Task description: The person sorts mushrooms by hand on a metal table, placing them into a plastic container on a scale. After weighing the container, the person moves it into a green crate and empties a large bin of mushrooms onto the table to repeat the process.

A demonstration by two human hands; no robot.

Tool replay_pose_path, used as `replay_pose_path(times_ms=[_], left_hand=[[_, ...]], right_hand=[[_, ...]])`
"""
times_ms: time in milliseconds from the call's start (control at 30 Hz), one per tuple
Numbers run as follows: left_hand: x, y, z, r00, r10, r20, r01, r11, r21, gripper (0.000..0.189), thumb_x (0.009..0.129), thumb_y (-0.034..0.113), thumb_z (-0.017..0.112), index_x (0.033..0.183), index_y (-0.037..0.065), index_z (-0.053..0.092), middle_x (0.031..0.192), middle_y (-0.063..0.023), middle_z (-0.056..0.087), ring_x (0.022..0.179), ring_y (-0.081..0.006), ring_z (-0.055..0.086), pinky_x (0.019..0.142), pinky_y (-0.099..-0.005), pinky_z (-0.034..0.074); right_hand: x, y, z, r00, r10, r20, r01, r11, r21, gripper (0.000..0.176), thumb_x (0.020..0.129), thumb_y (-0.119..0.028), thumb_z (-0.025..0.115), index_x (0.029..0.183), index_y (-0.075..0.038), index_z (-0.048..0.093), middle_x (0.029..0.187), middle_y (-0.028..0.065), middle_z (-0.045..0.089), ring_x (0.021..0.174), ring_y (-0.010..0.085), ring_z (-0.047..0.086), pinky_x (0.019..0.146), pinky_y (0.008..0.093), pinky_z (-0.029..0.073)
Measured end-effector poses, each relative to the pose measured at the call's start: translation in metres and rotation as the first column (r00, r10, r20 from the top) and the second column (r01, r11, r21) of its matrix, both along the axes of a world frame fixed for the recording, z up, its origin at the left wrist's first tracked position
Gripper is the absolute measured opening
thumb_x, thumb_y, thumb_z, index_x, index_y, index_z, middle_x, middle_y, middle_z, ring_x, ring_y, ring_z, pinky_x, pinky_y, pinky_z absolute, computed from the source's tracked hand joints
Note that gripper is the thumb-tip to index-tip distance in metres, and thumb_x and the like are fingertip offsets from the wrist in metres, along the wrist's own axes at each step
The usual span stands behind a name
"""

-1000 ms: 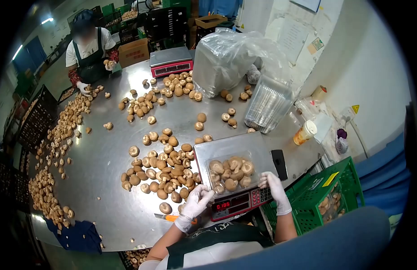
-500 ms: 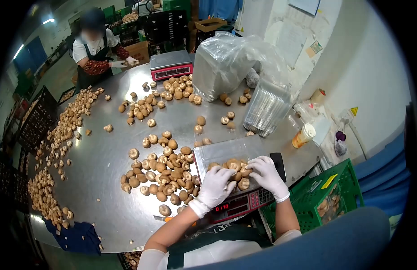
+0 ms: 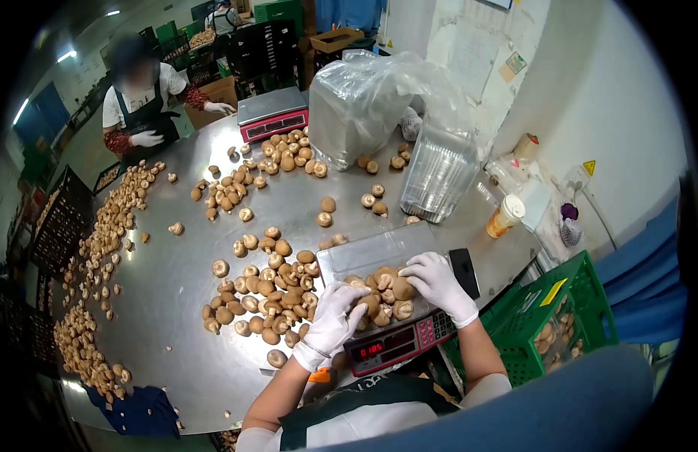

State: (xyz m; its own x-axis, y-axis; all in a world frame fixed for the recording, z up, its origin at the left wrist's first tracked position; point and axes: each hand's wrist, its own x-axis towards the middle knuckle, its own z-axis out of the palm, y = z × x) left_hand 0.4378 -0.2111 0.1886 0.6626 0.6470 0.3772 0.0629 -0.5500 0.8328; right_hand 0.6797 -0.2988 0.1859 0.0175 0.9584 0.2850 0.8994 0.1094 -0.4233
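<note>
Brown shiitake mushrooms [image 3: 384, 280] are heaped on a clear plastic tray [image 3: 379, 248] on the digital scale [image 3: 400, 343]. My left hand [image 3: 331, 320], in a white glove, curls its fingers round a mushroom at the heap's left side. From the right, my gloved right hand [image 3: 441, 286] has its fingertips closed on a mushroom at the heap's edge. The undersides of both grips are partly hidden. Red digits glow on the scale's front. Left of the scale lies a loose pile of mushrooms [image 3: 266, 285] on the steel table [image 3: 175, 264].
Stacked clear trays [image 3: 439, 177] and a plastic bag [image 3: 360, 105] stand behind the scale. A paper cup [image 3: 505, 216] and a dark phone [image 3: 463, 273] are at right, above a green crate [image 3: 582, 290]. Across the table, a co-worker [image 3: 149, 109] stands near a second scale [image 3: 273, 113].
My left hand has shifted slightly left, and the heap between my hands looks fuller. The scale's digits have risen. The co-worker's hands have moved apart. The whole view has shifted slightly.
</note>
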Motion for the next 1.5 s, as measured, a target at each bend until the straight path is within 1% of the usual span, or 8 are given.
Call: replay_pose_path(times_ms=[233, 500, 700, 1033, 1100, 1167, 1233, 1500], left_hand=[[-0.008, 0.000, -0.021, 0.989, 0.080, -0.125, -0.042, 0.959, 0.282, 0.031, 0.082, 0.005, 0.059, 0.112, 0.010, 0.063, 0.103, -0.0127, 0.051, 0.098, -0.0284, 0.049, 0.087, -0.0352, 0.041], [-0.034, -0.018, -0.038, 0.956, 0.294, 0.005, -0.294, 0.956, 0.022, 0.035, 0.087, 0.002, 0.054, 0.122, 0.002, 0.049, 0.103, -0.0105, 0.050, 0.090, -0.0182, 0.052, 0.079, -0.0278, 0.044], [-0.045, -0.033, -0.050, 0.999, 0.016, -0.037, -0.037, 0.735, -0.677, 0.044, 0.087, 0.008, 0.059, 0.125, 0.000, 0.039, 0.081, -0.0019, 0.053, 0.070, -0.0093, 0.056, 0.062, -0.0224, 0.046], [-0.041, -0.027, -0.054, 0.983, 0.051, 0.176, 0.122, 0.539, -0.833, 0.028, 0.087, 0.004, 0.054, 0.114, 0.006, 0.045, 0.073, 0.0004, 0.056, 0.061, -0.0078, 0.057, 0.051, -0.0178, 0.041], [-0.047, -0.023, -0.046, 0.979, 0.122, 0.164, 0.090, 0.463, -0.882, 0.023, 0.094, 0.011, 0.049, 0.116, 0.006, 0.048, 0.080, -0.0009, 0.057, 0.071, -0.0087, 0.059, 0.058, -0.0206, 0.046], [-0.053, -0.018, -0.049, 0.939, 0.161, 0.302, 0.251, 0.275, -0.928, 0.023, 0.097, 0.017, 0.046, 0.116, 0.005, 0.048, 0.088, -0.0032, 0.058, 0.076, -0.0113, 0.060, 0.065, -0.0243, 0.050], [-0.055, -0.016, -0.059, 0.940, 0.183, 0.290, 0.241, 0.249, -0.938, 0.024, 0.097, 0.020, 0.045, 0.115, 0.004, 0.048, 0.094, -0.0064, 0.058, 0.077, -0.0142, 0.061, 0.071, -0.0279, 0.052], [-0.051, -0.023, -0.074, 0.974, 0.026, 0.225, 0.196, 0.404, -0.893, 0.014, 0.089, 0.007, 0.056, 0.100, 0.005, 0.049, 0.084, -0.0060, 0.062, 0.075, -0.0152, 0.064, 0.066, -0.0267, 0.053]], right_hand=[[0.006, 0.011, 0.003, 0.996, -0.022, -0.092, 0.028, 0.998, 0.062, 0.015, 0.080, -0.012, 0.057, 0.092, -0.010, 0.065, 0.093, 0.0072, 0.060, 0.094, 0.0274, 0.054, 0.085, 0.0375, 0.042], [0.022, 0.041, -0.021, 0.792, -0.375, -0.482, 0.310, 0.927, -0.213, 0.037, 0.090, -0.016, 0.048, 0.122, 0.002, 0.051, 0.117, 0.0174, 0.059, 0.117, 0.0264, 0.051, 0.097, 0.0328, 0.038], [0.023, 0.038, -0.015, 0.206, 0.061, -0.977, 0.054, 0.996, 0.073, 0.040, 0.094, -0.023, 0.047, 0.125, 0.002, 0.047, 0.104, 0.0081, 0.062, 0.093, 0.0114, 0.054, 0.084, 0.0260, 0.041], [0.022, 0.039, -0.045, 0.304, -0.188, -0.934, 0.079, 0.982, -0.172, 0.038, 0.096, -0.025, 0.044, 0.127, -0.003, 0.050, 0.111, 0.0080, 0.062, 0.096, 0.0141, 0.055, 0.083, 0.0261, 0.044], [0.011, 0.022, -0.008, 0.827, -0.033, -0.562, 0.118, 0.986, 0.115, 0.035, 0.088, -0.011, 0.050, 0.122, -0.002, 0.052, 0.112, 0.0076, 0.059, 0.099, 0.0142, 0.055, 0.086, 0.0249, 0.042], [0.025, 0.007, -0.017, 0.545, -0.006, -0.838, -0.121, 0.989, -0.085, 0.041, 0.080, -0.005, 0.056, 0.120, -0.001, 0.053, 0.113, 0.0090, 0.058, 0.106, 0.0165, 0.054, 0.092, 0.0278, 0.041], [-0.003, -0.015, 0.008, 0.769, -0.098, -0.632, -0.019, 0.984, -0.175, 0.047, 0.075, -0.004, 0.062, 0.121, -0.001, 0.052, 0.109, 0.0080, 0.058, 0.107, 0.0172, 0.053, 0.093, 0.0296, 0.040], [-0.025, -0.073, -0.034, 0.167, -0.435, -0.885, -0.093, 0.886, -0.454, 0.028, 0.088, -0.013, 0.059, 0.111, -0.001, 0.047, 0.078, 0.0098, 0.061, 0.062, 0.0160, 0.062, 0.056, 0.0274, 0.053]])
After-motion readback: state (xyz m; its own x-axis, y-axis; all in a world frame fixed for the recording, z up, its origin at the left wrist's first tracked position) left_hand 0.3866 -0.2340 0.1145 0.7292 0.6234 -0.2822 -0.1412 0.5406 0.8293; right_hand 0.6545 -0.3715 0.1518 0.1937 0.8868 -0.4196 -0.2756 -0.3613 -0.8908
